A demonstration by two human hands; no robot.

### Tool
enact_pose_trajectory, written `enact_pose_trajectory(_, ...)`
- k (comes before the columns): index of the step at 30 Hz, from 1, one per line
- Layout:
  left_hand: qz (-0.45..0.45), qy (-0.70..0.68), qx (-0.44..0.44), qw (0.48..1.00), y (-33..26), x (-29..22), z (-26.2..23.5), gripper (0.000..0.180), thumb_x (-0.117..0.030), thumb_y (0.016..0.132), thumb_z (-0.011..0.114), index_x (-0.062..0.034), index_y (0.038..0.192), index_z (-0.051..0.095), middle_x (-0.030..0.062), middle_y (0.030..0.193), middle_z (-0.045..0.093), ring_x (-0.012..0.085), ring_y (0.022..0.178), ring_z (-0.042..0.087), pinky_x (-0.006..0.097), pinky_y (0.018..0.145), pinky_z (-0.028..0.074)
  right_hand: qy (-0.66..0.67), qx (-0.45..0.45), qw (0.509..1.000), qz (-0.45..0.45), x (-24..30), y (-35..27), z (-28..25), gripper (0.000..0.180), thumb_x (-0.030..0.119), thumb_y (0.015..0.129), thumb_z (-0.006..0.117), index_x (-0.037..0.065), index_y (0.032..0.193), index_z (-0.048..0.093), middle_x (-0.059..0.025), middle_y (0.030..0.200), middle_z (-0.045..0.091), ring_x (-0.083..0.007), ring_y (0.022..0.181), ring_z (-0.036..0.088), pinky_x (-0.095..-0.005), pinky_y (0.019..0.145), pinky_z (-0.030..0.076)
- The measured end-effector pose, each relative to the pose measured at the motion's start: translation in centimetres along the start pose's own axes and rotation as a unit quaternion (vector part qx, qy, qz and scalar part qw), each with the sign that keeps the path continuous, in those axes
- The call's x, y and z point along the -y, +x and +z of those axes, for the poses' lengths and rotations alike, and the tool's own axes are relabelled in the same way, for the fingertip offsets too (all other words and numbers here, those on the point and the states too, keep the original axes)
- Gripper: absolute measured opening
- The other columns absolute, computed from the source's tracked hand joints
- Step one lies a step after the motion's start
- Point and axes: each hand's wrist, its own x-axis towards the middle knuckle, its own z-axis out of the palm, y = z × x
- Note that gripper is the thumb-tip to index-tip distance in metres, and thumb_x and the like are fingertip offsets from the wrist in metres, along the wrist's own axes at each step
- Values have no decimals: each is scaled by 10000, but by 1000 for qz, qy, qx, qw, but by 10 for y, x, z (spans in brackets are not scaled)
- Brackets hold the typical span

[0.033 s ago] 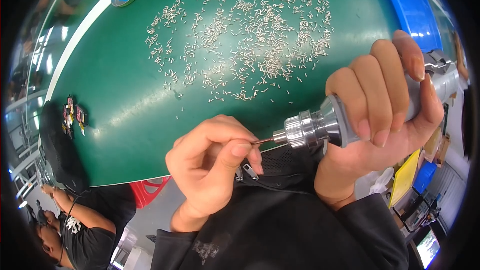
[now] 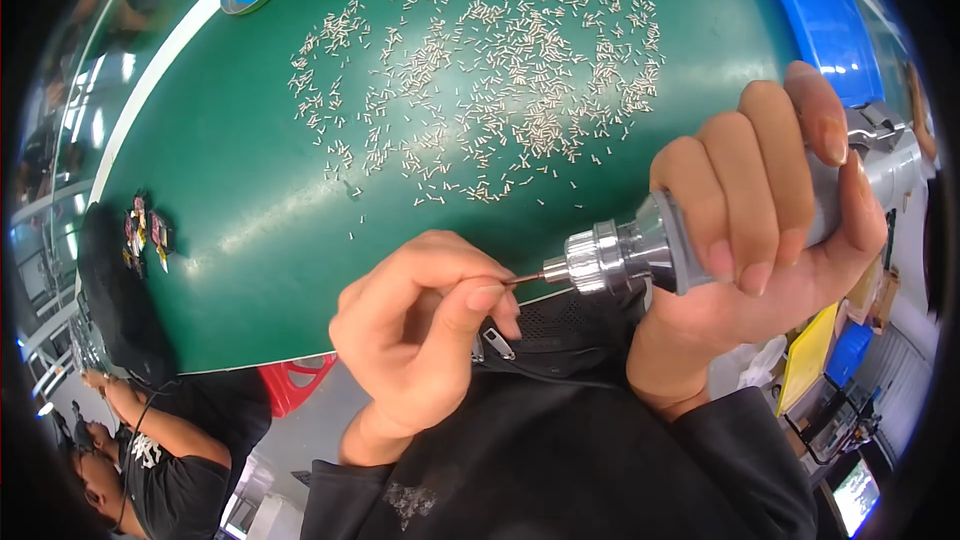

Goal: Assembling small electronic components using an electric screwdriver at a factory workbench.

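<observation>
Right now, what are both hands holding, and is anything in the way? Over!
Left fingers pinched at thin bit, hiding its tip. Right fingers wrapped round grey power tool. Bit protruding from silver nose. Loose silvery pieces beyond, on green table.

Site type: workshop, apparently for small-parts assembly. Indicators: a green work surface (image 2: 250,270) carries a wide scatter of small, screw-like metal parts (image 2: 540,70); a grey hand-held tool (image 2: 640,255) with a metal chuck is held at its near edge. A blue plastic container (image 2: 825,30) is located at the upper right, a shallow round dish (image 2: 240,10) at the upper left. A second person (image 2: 180,490) in a black shirt is located at the lower left. A lit screen (image 2: 857,500) and a yellow panel (image 2: 808,355) occupy the lower right
</observation>
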Motion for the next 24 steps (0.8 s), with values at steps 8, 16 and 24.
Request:
enact_pose_trajectory(8,132,206,14,969,-1,11,5,118,172,765,637,84,839,613,136,723,654,168,557,566,257,502,442,-96,33,994,44,5,-5,-4,166,209,949,435,48,986,451,-13,634,426,-118,493,431,-288,543,395)
enact_pose_trajectory(16,89,197,40,975,8,5,9,202,99,735,744,79,909,643,118,758,648,169,606,581,253,533,454,-50,-8,999,12,4,2,-3,160,204,945,442,46,968,455,-5,620,405,-110,486,409,-278,538,384)
enact_pose_trajectory(24,123,380,-45,915,33,-30,-19,491,2,666,844,39,1099,614,81,800,639,150,644,591,258,588,485,-66,-101,992,-36,13,7,-11,184,260,927,417,85,938,473,-4,576,399,-116,445,386,-306,494,382)
